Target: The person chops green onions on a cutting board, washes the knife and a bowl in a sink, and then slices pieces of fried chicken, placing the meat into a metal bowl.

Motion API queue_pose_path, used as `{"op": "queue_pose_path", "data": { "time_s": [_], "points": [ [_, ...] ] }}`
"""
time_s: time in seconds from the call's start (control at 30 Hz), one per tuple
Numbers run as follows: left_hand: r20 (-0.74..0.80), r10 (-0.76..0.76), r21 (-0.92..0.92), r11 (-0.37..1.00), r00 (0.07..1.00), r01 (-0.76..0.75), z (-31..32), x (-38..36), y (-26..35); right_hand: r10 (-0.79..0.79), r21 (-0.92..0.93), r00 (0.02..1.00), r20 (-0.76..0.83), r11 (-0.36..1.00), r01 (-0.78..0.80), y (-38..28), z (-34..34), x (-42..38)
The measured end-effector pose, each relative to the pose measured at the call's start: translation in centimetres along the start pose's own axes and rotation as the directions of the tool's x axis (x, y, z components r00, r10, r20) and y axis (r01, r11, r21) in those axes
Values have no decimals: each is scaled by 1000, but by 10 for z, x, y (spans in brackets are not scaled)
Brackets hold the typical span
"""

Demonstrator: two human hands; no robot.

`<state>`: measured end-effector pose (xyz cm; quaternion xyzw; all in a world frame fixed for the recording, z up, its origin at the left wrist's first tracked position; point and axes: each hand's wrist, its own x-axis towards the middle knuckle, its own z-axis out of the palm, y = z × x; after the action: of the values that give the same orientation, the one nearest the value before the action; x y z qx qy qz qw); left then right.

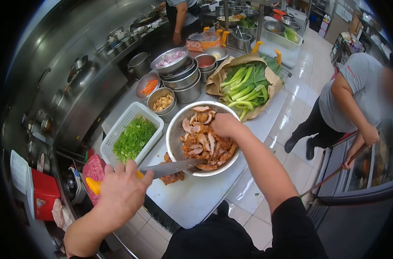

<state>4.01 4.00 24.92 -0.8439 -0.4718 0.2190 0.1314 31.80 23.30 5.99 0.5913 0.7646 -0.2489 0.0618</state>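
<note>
My left hand (pixel 124 187) is closed round the yellow handle of a knife (pixel 172 167), whose blade points right across the near rim of a metal colander (pixel 175 129). Sliced browned meat (pixel 201 138) fills much of the colander. My right hand (pixel 226 125) reaches over the colander's right side and touches the meat; its fingertips are hidden, so I cannot see whether it grips a piece. Under the blade, another piece of browned meat (pixel 172 177) lies on the white cutting board (pixel 192 205).
Left of the colander is a white basket (pixel 109 144) of chopped greens. Behind stand stacked metal bowls (pixel 182 81) and a paper bag (pixel 274 80) of green stalks. One person (pixel 356 95) holds a long handle at right; another (pixel 183 17) stands at the back.
</note>
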Motion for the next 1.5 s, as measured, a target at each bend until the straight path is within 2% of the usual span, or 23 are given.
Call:
{"op": "queue_pose_path", "data": {
  "time_s": [0.1, 0.13, 0.27, 0.37, 0.47, 0.57, 0.67, 0.77, 0.93, 1.03, 1.07, 1.17, 1.2, 1.3, 1.37, 1.4, 1.5],
  "points": [
    [21, -43, -51, 998, 999, 44, 0, -10, 6, 14, -40, 999, 33, 999, -12, -5, 3, 40],
    [32, -67, -61, 996, 997, 69, 2, -13, 9, 64, 80, 998, 26, 995, -66, -5, 5, 50],
    [27, -140, -110, 984, 990, 142, 38, -16, 29, 142, 133, 986, 91, 979, -153, -13, -11, 40],
    [224, -183, -221, 947, 957, 233, 54, -12, 35, 122, 83, 981, 151, 987, -136, -16, -18, 28],
    [151, -228, -268, 927, 962, 261, 73, -15, 41, 86, 141, 980, 181, 984, -112, -13, -17, 27],
    [61, -280, -314, 906, 958, 285, 86, -20, 52, 94, 235, 989, 115, 965, -119, -22, -20, 20],
    [41, -332, -367, 872, 942, 323, 100, -21, 60, 7, 96, 999, -51, 995, -2, -22, -21, 17],
    [-59, -384, -421, 846, 921, 326, 118, -14, 75, -22, 300, 990, -139, 952, 63, -17, -27, 0],
    [-63, -416, -441, 827, 907, 349, 125, -9, 81, -7, 395, 947, -321, 908, 140, 8, -36, -18],
    [-46, -428, -400, 836, 902, 376, 123, -15, 70, 79, 656, 935, -345, 733, 180, 28, -30, -16],
    [-33, -433, -380, 839, 901, 389, 122, -18, 67, 158, 728, 914, -374, 660, 185, 33, -25, -14],
    [1, -418, -386, 838, 908, 386, 112, -25, 60, 75, 590, 951, -299, 798, 123, 14, -23, -37],
    [-10, -423, -377, 841, 906, 389, 109, -29, 58, 12, 472, 944, -329, 868, 153, 32, -4, -19],
    [-29, -451, -364, 836, 892, 411, 102, -50, 43, 92, 487, 932, -350, 868, 97, 29, 1, -17],
    [-21, -467, -386, 819, 884, 424, 93, -75, 29, 170, 563, 876, -452, 816, 131, 24, -8, -25],
    [-30, -481, -411, 805, 876, 427, 87, -86, 22, 206, 655, 867, -453, 737, 167, 32, -9, -18],
    [80, -532, -649, 614, 843, 449, 107, -113, 9, 264, 800, 856, -444, 547, 246, 27, -23, -32]
  ]
}}
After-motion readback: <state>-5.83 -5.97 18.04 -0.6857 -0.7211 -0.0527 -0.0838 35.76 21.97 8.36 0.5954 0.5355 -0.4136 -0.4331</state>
